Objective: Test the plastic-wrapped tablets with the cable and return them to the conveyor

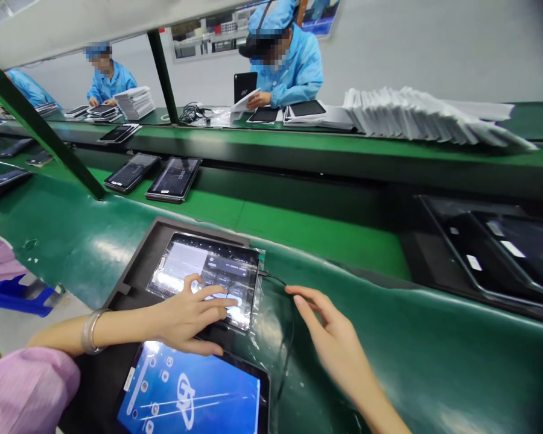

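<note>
A lit tablet [199, 265] lies in a dark foam tray [138, 259] on the green bench. My left hand [187, 316] rests on its lower screen with fingers stretched out, touching the glass. A thin black cable [276, 278] plugs into the tablet's right edge. My right hand [328, 331] hovers just right of it, fingers extended and apart, tips near the cable, holding nothing. A second tablet [190, 395] with a bright blue screen lies nearer to me, below my left hand.
Two dark tablets [156, 175] lie on the green conveyor beyond. Black trays with tablets [502, 253] sit at right. Across the line, two people in blue coats work beside stacked white sheets [425, 114]. A green post [40, 132] slants at left.
</note>
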`<state>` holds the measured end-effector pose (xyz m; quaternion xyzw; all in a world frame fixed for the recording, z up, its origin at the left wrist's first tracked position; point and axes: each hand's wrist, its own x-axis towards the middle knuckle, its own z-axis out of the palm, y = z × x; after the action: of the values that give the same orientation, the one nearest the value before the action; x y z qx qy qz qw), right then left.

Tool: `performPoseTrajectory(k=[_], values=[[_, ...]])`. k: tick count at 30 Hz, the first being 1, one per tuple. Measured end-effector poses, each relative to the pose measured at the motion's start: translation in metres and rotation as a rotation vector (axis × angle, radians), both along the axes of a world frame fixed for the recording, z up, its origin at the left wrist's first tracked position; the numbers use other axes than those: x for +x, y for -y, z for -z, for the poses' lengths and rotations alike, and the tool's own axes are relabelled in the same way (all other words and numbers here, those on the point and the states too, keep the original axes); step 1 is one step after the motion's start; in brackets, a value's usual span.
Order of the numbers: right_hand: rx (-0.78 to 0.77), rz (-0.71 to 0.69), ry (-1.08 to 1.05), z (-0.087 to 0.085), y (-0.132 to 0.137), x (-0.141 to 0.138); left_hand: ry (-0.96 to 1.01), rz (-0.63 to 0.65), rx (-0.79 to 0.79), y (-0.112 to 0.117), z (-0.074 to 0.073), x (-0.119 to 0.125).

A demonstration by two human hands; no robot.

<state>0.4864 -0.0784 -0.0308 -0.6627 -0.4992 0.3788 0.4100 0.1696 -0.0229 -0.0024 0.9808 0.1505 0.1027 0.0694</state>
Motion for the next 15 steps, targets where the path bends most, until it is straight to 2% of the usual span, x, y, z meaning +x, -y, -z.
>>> performPoseTrajectory(k=[4, 7, 10, 13, 15], values=[[0.078, -0.11, 0.078, -0.002, -0.041, -0.004, -0.002, -0.03, -0.157, -0.009, -0.02, 0.011], [-0.118, -0.393, -0.04, -0.008, -0.071, -0.006, 0.011, -0.104, -0.199, -0.031, -0.03, 0.036], [-0.285, -0.578, -0.215, -0.01, -0.089, -0.008, 0.023, -0.16, -0.123, -0.06, -0.023, 0.074], [-0.311, -0.581, -0.241, -0.005, -0.092, -0.008, -0.048, -0.193, -0.121, -0.08, -0.009, 0.106], [-0.314, -0.546, -0.25, -0.001, -0.09, -0.006, -0.114, -0.209, -0.136, -0.083, -0.003, 0.118]])
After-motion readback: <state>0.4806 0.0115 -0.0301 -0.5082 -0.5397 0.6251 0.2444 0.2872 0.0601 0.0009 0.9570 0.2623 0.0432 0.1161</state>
